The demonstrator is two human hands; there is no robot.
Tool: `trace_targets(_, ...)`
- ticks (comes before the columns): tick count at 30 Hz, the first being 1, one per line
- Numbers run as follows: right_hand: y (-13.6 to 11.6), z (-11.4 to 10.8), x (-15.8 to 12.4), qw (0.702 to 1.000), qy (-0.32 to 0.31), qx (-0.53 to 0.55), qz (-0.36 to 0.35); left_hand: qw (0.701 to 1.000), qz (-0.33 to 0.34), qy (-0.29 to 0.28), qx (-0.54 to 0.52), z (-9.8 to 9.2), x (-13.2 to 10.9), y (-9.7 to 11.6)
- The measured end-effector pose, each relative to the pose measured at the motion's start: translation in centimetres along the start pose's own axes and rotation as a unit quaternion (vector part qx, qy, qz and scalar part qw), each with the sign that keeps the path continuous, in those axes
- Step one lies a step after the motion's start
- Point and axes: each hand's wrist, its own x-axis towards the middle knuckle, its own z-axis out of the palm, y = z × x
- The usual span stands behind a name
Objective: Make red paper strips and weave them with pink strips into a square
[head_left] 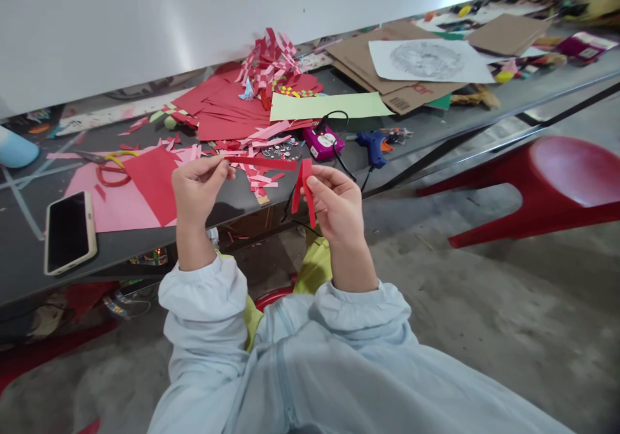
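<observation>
My left hand [198,185] pinches the end of a long red paper strip [264,162] that sticks out level to the right. My right hand [334,201] pinches a folded red paper strip [305,185] whose two ends hang down. Both hands hover in front of the near edge of the dark table [29,253], above my lap. Cut red and pink strips [256,146] lie scattered on the table just behind the hands.
A phone [69,232] lies at left beside pink and red sheets [145,182] and scissors [113,166]. A blue glue gun [372,144], magenta box [323,143], green sheet [329,105], woven paper piece [271,62] and cardboard [382,59] sit farther back. A red stool [557,185] stands right.
</observation>
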Motion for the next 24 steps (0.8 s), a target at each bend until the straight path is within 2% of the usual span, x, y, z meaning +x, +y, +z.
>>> trace_targets(5, 0.1, 0.1, -0.3, 1.0, -0.004, -0.029, -0.007, 1.0, 0.004, -0.007, 0.022, 0.1, 0.0, 0.1)
trace_targets(8, 0.2, -0.2, -0.2, 0.998, -0.039, -0.041, -0.018, 1.0, 0.002, -0.005, 0.018, 0.2, 0.1, 0.1)
trace_targets(11, 0.2, -0.6, 0.0, 0.997, -0.071, -0.008, -0.031, 1.0, 0.003, 0.006, 0.025, 0.3, 0.2, -0.2)
trace_targets(13, 0.0, -0.8, 0.0, 0.994, -0.104, 0.036, -0.007, 0.999, 0.007, 0.012, 0.03, 0.4, 0.2, -0.3)
trace_targets(15, -0.3, -0.7, 0.0, 0.987, -0.136, 0.073, 0.045, 1.0, 0.007, 0.011, 0.023, 0.5, 0.2, -0.4)
trace_targets(19, -0.3, -0.2, 0.0, 0.968, -0.169, 0.106, 0.151, 1.0, -0.003, -0.024, 0.017, 0.7, 0.0, 0.0)
trace_targets(24, 0.3, 0.8, 0.0, 0.967, -0.141, 0.144, 0.158, 0.995, -0.025, -0.093, 0.026, 0.9, -0.3, 0.7)
